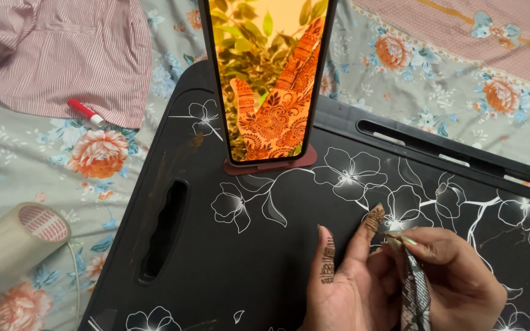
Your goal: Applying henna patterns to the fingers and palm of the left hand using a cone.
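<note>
Cone (415, 294) | patterned henna tube, slim | right hand (455, 276) gripping | tip at finger (372, 224)

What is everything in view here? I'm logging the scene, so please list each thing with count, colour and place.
phone: one, screen showing an orange patterned hand, upright on the tray's far edge
stand: one, reddish, under the phone
tray: one, black with white flowers, centre
tape roll: one, clear, left
marker: one, red and white, on striped cloth
bedsheet: floral grey
henna cone: one, patterned, in right hand
left hand: decorated fingers, flat on the tray
right hand: gripping cone
</note>
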